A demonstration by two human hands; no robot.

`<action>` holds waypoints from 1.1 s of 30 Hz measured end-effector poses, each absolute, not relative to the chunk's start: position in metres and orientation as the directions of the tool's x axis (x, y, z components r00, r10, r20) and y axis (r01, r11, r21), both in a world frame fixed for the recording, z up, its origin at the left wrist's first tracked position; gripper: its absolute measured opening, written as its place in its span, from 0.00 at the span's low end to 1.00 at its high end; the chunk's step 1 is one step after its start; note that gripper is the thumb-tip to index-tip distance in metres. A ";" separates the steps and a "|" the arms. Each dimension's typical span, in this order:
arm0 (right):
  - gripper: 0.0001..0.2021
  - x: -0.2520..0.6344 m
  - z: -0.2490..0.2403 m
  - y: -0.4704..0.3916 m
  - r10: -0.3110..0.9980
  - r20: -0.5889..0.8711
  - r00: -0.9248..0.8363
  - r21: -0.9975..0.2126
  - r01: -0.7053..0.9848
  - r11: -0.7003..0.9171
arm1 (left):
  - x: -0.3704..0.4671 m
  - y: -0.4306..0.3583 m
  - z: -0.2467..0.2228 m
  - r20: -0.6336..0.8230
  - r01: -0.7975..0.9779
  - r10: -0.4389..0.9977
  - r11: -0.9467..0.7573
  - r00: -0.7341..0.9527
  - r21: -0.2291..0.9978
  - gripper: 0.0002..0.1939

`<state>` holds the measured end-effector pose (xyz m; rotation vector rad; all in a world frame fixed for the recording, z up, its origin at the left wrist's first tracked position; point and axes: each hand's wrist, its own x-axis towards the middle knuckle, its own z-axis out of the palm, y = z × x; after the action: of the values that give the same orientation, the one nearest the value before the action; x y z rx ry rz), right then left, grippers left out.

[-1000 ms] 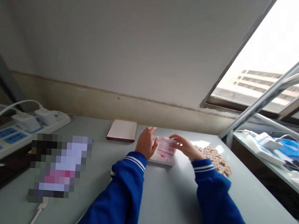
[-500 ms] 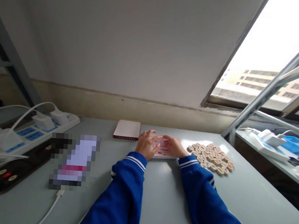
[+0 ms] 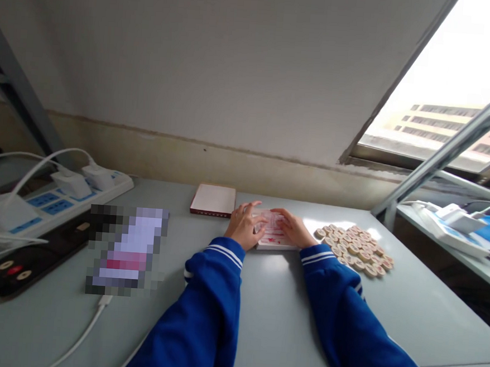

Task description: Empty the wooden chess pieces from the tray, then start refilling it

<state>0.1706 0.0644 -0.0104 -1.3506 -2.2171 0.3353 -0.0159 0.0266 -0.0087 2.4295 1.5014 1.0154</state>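
Observation:
A white box with red print on its face (image 3: pixel 273 238) lies on the grey table between my two hands. On its left side rests my left hand (image 3: pixel 245 226), fingers apart and curved over the edge. My right hand (image 3: pixel 295 230) is wrapped round the box's right side, its fingertips reaching over the printed face. Just right of that hand, many round wooden pieces (image 3: pixel 355 248) lie in a loose cluster. Beyond my left hand sits a shallow box lid (image 3: pixel 214 199), white on top with a dark red rim.
On the left are a white power strip (image 3: pixel 54 204) with plugs and cables, a long black object (image 3: pixel 33 261) and a blurred-out phone (image 3: pixel 129 248) on a cable. A metal frame bar (image 3: pixel 444 144) rises at the right, beside another surface with chargers.
The view has shifted a little, so the table items appear higher and slightly to the right. My right hand has opened away slightly from the box's face, showing more of the print.

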 end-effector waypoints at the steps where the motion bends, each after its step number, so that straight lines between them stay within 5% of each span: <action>1: 0.20 0.171 -0.010 0.064 0.876 0.298 -0.379 -0.471 0.740 0.480 | -0.016 0.027 -0.009 0.477 0.753 0.828 -0.508 0.293 0.419 0.10; 19: 0.20 0.167 -0.002 0.057 0.909 0.247 -0.336 -0.428 0.804 0.413 | -0.014 0.031 -0.012 0.459 0.732 0.831 -0.520 0.314 0.440 0.11; 25: 0.21 0.175 0.002 0.057 0.873 0.170 -0.458 -0.471 0.740 0.480 | -0.014 0.031 -0.013 0.432 0.728 0.837 -0.522 0.336 0.444 0.12; 33: 0.20 0.169 0.001 0.055 0.888 0.181 -0.423 -0.385 0.800 0.460 | -0.014 0.032 -0.015 0.419 0.724 0.838 -0.526 0.350 0.446 0.13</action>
<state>0.1693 0.0546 0.0013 -1.4275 -2.3570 0.3406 -0.0135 0.0324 -0.0145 2.4255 1.4206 0.9210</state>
